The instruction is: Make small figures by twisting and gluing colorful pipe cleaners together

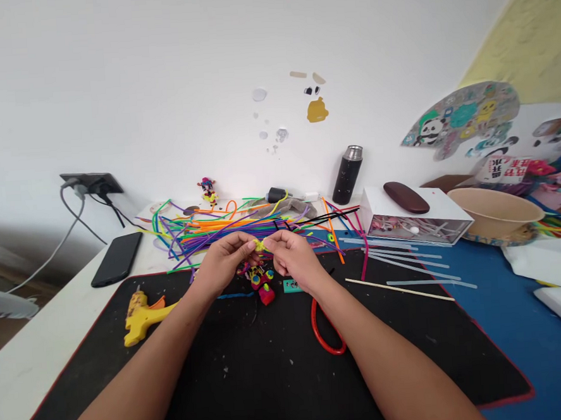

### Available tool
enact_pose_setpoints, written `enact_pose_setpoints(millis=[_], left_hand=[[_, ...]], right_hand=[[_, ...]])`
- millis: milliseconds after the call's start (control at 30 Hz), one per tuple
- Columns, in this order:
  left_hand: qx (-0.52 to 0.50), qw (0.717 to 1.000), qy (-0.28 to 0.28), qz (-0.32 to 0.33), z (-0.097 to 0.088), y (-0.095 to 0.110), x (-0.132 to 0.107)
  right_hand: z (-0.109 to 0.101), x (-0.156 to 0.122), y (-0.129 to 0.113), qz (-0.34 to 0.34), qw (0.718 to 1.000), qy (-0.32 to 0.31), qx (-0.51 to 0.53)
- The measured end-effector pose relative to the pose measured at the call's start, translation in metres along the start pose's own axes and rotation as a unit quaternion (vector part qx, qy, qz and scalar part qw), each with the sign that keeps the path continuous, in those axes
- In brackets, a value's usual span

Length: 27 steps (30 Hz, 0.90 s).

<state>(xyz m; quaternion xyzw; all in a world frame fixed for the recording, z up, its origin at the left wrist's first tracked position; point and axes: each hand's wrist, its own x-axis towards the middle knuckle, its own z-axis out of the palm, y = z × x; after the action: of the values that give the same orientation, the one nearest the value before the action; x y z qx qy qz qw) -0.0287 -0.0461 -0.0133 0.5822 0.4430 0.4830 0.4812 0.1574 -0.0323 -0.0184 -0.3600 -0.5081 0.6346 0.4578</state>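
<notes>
Between the fingertips of both hands is a small yellow fuzzy piece (pixel 260 245), which looks like bent pipe cleaner. My left hand (pixel 225 259) pinches it from the left and my right hand (pixel 293 255) from the right; the fingers partly cover it. Just below the hands lies a small colourful pipe-cleaner figure (pixel 265 292) with pink, blue and yellow parts on the black mat (pixel 252 376). A teal block (pixel 292 286) sits beside my right wrist. Red-handled scissors or pliers (pixel 327 346) lie partly under my right forearm, so their kind is unclear.
A yellow glue gun (pixel 142 316) and a black phone (pixel 117 259) lie at left. Behind the hands spreads a pile of pipe cleaners (pixel 200 231). Farther right are a black thermos (pixel 347 175), clear glue sticks (pixel 407 259), a wooden stick (pixel 399 289), a white box (pixel 418 205) and a bowl (pixel 494 213).
</notes>
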Motion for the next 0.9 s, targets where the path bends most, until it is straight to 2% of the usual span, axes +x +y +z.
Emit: enact_pose_setpoints(millis=[267,467,667,900], left_hand=[[0.087,0.996,-0.028,0.020,-0.006,0.003,-0.001],[0.124,0.991,-0.039,0.016,-0.007,0.003,-0.001],[0.049,0.999,0.006,0.003,0.002,0.007,0.000],[-0.018,0.998,0.051,0.022,0.004,0.004,0.000]], right_hand=[[-0.004,0.001,0.006,-0.008,0.998,-0.044,-0.047],[-0.006,0.003,0.011,-0.006,0.995,-0.041,-0.089],[-0.003,0.000,0.005,-0.009,1.000,-0.017,-0.022],[0.004,-0.005,0.001,0.015,0.999,-0.032,0.011]])
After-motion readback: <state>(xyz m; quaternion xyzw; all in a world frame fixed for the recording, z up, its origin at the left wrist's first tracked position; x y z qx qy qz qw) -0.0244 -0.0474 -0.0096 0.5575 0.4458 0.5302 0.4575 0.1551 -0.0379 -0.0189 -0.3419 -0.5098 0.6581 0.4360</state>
